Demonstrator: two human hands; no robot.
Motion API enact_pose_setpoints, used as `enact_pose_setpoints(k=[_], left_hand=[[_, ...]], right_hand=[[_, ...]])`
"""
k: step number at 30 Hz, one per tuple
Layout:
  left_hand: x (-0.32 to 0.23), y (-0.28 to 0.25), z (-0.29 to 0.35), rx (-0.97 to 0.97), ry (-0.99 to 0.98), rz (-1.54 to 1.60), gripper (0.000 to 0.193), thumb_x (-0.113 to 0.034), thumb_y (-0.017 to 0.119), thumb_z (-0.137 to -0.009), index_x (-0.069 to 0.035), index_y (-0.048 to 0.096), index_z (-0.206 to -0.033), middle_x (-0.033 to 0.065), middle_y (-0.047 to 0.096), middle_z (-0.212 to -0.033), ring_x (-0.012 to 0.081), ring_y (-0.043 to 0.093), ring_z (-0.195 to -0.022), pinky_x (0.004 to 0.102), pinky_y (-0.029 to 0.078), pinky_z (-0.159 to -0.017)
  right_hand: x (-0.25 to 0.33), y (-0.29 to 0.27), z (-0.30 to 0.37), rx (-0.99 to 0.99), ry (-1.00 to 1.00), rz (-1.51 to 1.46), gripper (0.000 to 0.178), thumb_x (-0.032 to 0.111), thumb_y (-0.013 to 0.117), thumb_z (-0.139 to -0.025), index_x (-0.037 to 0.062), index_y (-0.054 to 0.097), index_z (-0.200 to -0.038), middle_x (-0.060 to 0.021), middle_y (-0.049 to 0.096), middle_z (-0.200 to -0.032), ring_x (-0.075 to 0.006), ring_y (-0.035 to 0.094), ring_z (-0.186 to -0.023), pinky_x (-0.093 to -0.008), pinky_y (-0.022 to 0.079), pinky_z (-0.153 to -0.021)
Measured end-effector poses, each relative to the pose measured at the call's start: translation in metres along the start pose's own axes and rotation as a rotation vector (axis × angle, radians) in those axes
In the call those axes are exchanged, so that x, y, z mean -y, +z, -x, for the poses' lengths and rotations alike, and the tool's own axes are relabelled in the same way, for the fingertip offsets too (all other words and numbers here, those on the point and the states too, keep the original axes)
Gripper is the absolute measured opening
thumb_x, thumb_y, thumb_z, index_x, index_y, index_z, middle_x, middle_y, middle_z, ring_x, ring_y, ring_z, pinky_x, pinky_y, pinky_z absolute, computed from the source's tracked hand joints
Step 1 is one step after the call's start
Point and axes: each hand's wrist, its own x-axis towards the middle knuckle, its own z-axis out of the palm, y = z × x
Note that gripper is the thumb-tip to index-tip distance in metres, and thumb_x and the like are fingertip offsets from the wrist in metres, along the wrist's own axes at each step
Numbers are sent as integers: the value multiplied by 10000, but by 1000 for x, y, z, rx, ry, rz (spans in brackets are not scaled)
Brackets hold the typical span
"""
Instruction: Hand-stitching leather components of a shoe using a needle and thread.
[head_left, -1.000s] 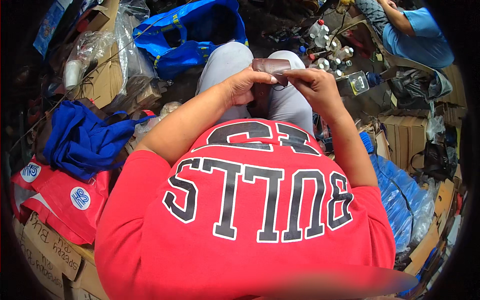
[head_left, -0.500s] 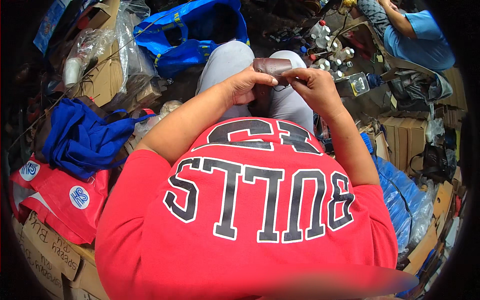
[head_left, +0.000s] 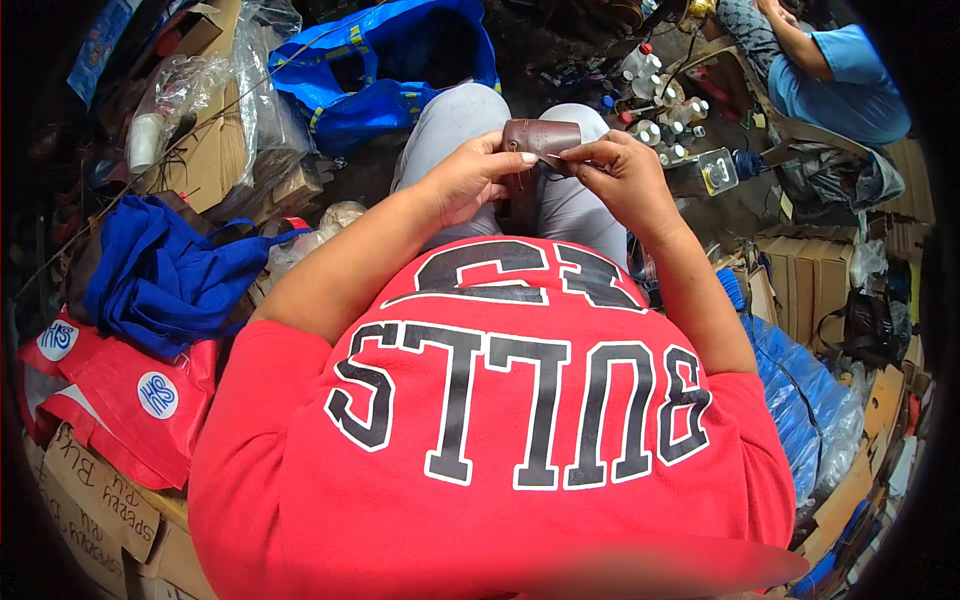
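Far left: red bag (head_left: 110, 365) with blue cloth (head_left: 155, 270) over its far edge; beyond them, white cup (head_left: 146, 140) near left edge of a cardboard sheet (head_left: 205, 155), part covered by clear plastic. Blue tote (head_left: 410, 108) gapes past the left knee (head_left: 450, 120). Left hand (head_left: 470, 180) grips the brown leather piece (head_left: 540, 135) at its left end, thumb on the near edge, other fingers partly hidden. Piece sits over the gap between the knees, overlapping inner edge of the right knee (head_left: 592, 122). Right hand (head_left: 625, 175) pinches its near right edge, thumb against fingers; anything thin between the fingertips is too small to make out. Right of that: bottles (head_left: 655, 92) clustered on the floor, clear jar (head_left: 718, 170) on its side just nearer. Blue plastic-wrapped bundle (head_left: 790, 375) by the right sleeve, cardboard boxes (head_left: 815, 275) beyond its far edge. Top right corner: co-worker in blue shirt (head_left: 845, 85).
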Motion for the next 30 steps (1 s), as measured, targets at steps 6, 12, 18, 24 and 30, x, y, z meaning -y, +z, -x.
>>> enact_pose_setpoints(k=[6,12,18,24,30], left_hand=[[6,4,2,-183,84,-44,267,-162,644,-864,-82,591,-1114,22,639,-973,107,592,-893,292,458,-816],[5,-1,1,-79,33,55,259,-197,634,-876,-84,601,-1106,17,641,-970,103,591,-883,281,457,-817],[6,-1,1,-106,29,37,213,-212,631,-880,-97,629,-1059,3,637,-924,99,578,-859,275,441,-802],[4,2,1,-106,24,25,197,-223,635,-880,-102,642,-1034,-2,633,-916,104,567,-862,299,428,-811],[4,4,1,-125,19,11,211,-225,644,-873,-100,641,-1042,2,640,-921,105,572,-886,311,426,-817]], right_hand=[[12,-2,-5,45,-92,159,147,89,696,-751,73,722,-895,-82,639,-772,-200,626,-696,-314,490,-658],[-31,8,-9,171,170,-418,130,14,677,-802,-32,686,-924,-63,681,-874,-102,621,-816,-234,488,-744],[-5,-1,-10,234,271,-433,146,42,676,-805,-15,696,-937,-51,687,-830,-87,614,-762,-225,478,-690],[-2,-4,-6,179,230,-253,156,75,673,-778,21,714,-918,-60,690,-780,-74,600,-702,-230,472,-648],[8,-10,-11,190,239,-100,195,110,675,-728,48,721,-907,-122,683,-735,-155,644,-657,-273,502,-664]])
